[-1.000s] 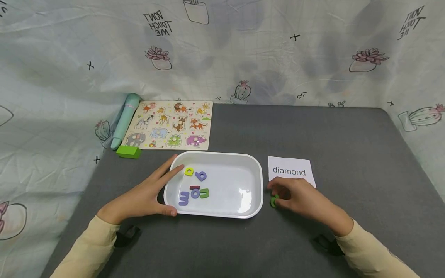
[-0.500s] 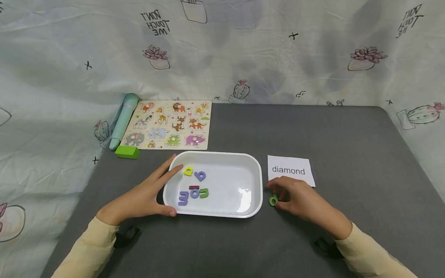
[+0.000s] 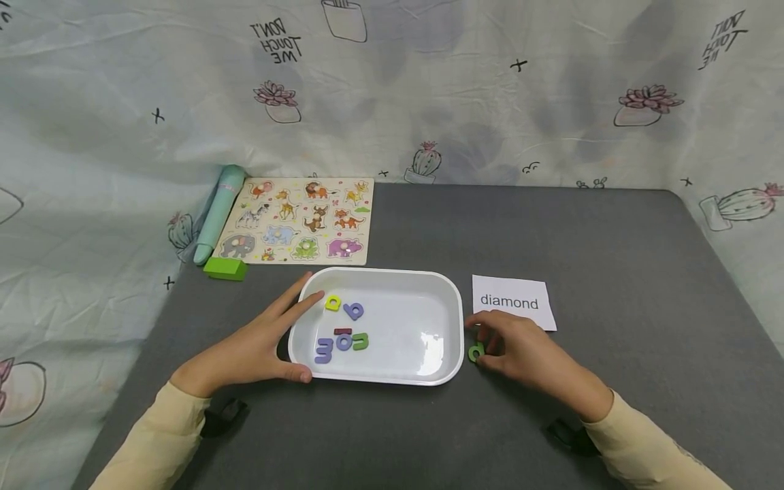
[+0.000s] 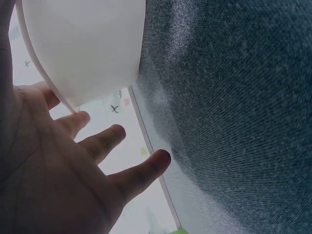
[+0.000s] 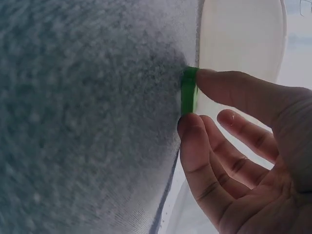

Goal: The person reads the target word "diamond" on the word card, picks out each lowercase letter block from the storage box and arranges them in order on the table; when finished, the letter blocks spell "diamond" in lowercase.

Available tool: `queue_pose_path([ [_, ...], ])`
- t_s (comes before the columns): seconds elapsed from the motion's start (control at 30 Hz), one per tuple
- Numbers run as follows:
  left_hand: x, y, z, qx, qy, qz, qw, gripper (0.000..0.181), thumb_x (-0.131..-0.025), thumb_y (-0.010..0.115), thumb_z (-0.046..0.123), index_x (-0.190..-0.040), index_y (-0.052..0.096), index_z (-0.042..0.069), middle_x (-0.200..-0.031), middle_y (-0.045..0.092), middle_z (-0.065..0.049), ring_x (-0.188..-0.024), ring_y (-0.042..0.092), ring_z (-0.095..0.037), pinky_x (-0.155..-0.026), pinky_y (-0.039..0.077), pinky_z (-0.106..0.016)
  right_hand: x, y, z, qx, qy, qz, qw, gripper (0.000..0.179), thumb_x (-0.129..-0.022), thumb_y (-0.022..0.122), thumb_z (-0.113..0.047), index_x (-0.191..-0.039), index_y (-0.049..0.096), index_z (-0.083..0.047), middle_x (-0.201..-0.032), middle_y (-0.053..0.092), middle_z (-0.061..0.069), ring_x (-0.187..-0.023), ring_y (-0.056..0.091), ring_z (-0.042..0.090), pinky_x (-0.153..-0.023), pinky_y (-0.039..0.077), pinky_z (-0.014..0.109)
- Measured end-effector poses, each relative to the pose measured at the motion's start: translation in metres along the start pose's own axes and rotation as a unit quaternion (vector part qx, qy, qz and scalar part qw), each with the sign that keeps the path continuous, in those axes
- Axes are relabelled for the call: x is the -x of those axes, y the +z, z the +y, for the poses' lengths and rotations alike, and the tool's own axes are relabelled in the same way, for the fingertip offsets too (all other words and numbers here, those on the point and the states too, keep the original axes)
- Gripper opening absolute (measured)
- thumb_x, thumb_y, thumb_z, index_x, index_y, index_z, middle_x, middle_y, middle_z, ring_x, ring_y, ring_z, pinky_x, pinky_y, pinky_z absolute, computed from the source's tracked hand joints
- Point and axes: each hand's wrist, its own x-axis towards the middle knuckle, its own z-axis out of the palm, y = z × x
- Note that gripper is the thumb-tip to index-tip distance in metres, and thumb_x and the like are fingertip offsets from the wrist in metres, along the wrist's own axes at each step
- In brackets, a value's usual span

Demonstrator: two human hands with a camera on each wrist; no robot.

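Spread across the left end of the white tray [image 3: 392,292], my left hand [image 3: 257,344] has fairly straight fingers, with the thumb at the front corner and fingertips on the rim; in the left wrist view some of its fingers stand free of the tray [image 4: 87,48]. Between thumb and index finger my right hand [image 3: 527,347] pinches a green letter [image 3: 476,352], low at the table, just right of the tray. That letter's side [image 5: 189,90] shows in the right wrist view. Behind the right hand lies a white card [image 3: 514,296] reading "diamond", its lower edge partly covered.
Inside the tray are a yellow letter [image 3: 333,303], purple letters such as the m [image 3: 324,350], a green n [image 3: 360,341] and a dark red piece [image 3: 343,331]. An animal puzzle board [image 3: 300,221], a teal roll [image 3: 220,214] and a green block [image 3: 225,269] lie behind, at left.
My right hand has shifted slightly left with the green letter, which now sits nearer the tray and shows more of its shape. The left hand and tray stay in place.
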Motion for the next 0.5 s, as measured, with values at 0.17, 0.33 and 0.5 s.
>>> queue_pose_path([
  [0.17,-0.001,0.000,0.001,-0.023,0.011,0.001,0.9997,0.120,-0.071,0.089,0.054,-0.164,0.021,0.021,-0.170,-0.007,-0.004,-0.148,0.018,-0.039,-0.103,0.037,-0.061,0.000,-0.014,-0.004,0.004,0.014,0.003,0.9999,0.053,-0.072,0.091,-0.006,-0.120,0.067,-0.011,-0.090,0.065,-0.005,-0.074,0.063,0.006,-0.066,0.053,0.029],
  [0.33,-0.002,-0.003,0.002,-0.061,0.034,0.012,0.9975,0.123,-0.069,0.090,0.056,-0.164,0.021,0.019,-0.170,-0.006,-0.007,-0.147,0.021,-0.039,-0.101,0.039,-0.059,-0.004,-0.038,-0.014,-0.020,0.021,-0.001,0.9996,0.056,-0.076,0.089,-0.008,-0.126,0.065,-0.015,-0.097,0.064,-0.002,-0.079,0.066,0.011,-0.068,0.056,0.032],
  [0.5,-0.006,-0.006,0.002,-0.075,0.055,0.013,0.9956,0.126,-0.067,0.091,0.056,-0.164,0.020,0.018,-0.170,-0.006,-0.005,-0.148,0.021,-0.035,-0.099,0.042,-0.056,-0.016,-0.058,-0.030,-0.007,-0.025,0.000,0.9997,0.055,-0.079,0.089,-0.013,-0.127,0.065,-0.020,-0.103,0.064,-0.010,-0.085,0.064,0.007,-0.071,0.055,0.029],
])
